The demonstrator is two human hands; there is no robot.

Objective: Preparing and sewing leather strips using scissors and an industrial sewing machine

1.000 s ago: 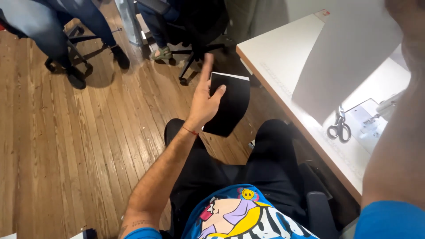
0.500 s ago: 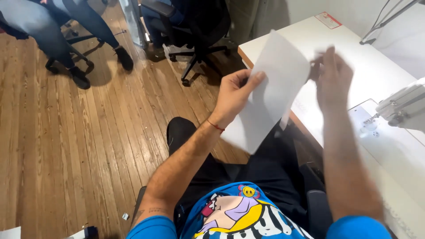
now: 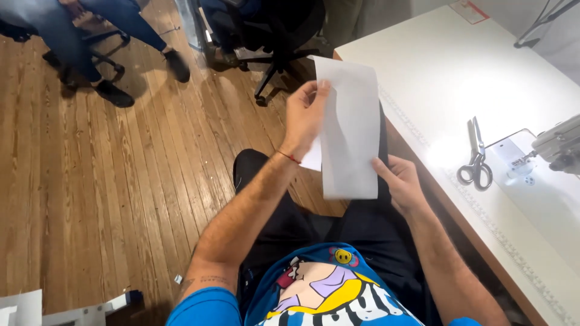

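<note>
A long white sheet, paper or fabric, hangs upright over my lap, with a dark piece showing along its right edge. My left hand pinches its upper left edge between thumb and fingers. My right hand grips the lower right corner from below. I sit with black trousers and a blue printed shirt, beside a white table.
Black-handled scissors lie on the white table near a sewing machine at the right edge. A black office chair stands ahead on the wooden floor. Another person's legs and dark shoes are at the upper left.
A second ago my left hand held a black piece over my lap. Now both hands hold the white sheet, which has swung from tilted to upright, with my right hand dropped to its lower corner.
</note>
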